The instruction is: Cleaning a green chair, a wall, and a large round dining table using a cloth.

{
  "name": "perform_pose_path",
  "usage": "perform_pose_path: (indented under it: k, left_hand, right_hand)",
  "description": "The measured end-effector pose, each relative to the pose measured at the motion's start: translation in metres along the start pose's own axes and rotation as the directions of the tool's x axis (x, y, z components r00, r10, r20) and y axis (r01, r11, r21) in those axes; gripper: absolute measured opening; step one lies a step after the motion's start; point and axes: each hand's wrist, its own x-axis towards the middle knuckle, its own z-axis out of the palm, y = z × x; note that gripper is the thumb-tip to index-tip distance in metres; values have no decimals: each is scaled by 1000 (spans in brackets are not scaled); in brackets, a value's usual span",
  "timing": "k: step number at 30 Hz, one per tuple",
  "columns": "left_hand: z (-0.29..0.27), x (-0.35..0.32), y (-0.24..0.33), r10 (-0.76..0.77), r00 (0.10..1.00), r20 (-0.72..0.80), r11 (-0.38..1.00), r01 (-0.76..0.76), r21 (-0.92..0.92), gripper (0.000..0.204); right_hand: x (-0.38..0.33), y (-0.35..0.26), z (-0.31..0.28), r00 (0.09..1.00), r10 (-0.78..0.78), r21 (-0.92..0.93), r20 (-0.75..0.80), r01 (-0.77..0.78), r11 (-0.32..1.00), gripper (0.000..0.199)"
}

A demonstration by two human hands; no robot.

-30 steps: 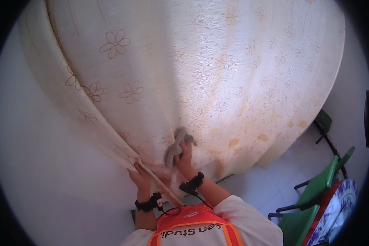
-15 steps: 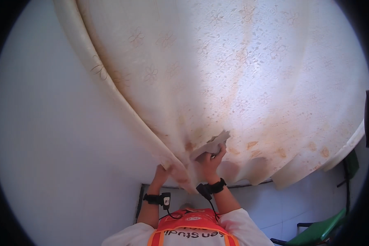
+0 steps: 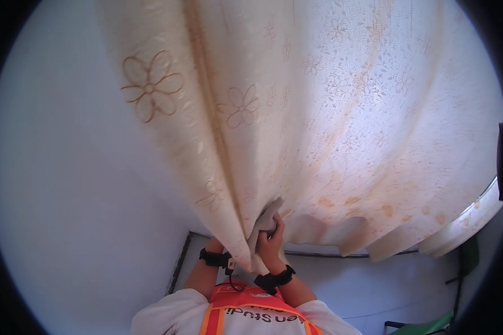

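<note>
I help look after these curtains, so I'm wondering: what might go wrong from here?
The grey cloth seems held only by the right hand, so it could slip if that grip loosens. The left hand is mostly hidden behind the curtain, so a poor hold there might go unnoticed. The right wrist's black band sits close to the curtain's lower edge and might snag it.
</note>
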Motion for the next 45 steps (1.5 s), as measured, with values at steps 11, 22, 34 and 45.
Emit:
perform_pose_path:
  k: [11,22,34,45]
  left_hand:
    - [-27,42,-74,-114,968,224,972,155,-175,49]
    - [-101,97,-43,80,947,311,834,107,-542,68]
    - [-121,112,-32,142,983,120,939,-95,-330,29]
    - [-143,125,-101,24,997,-72,983,-37,-178,26]
  right_hand:
    - [29,-4,41,988,-131,-325,-81,98,940,48]
    - [75,5,113,962,-180,-520,-205,48,853,46]
    - [64,5,171,974,-156,-564,-167,35,825,48]
    - [69,-19,166,852,-418,-609,-314,157,778,45]
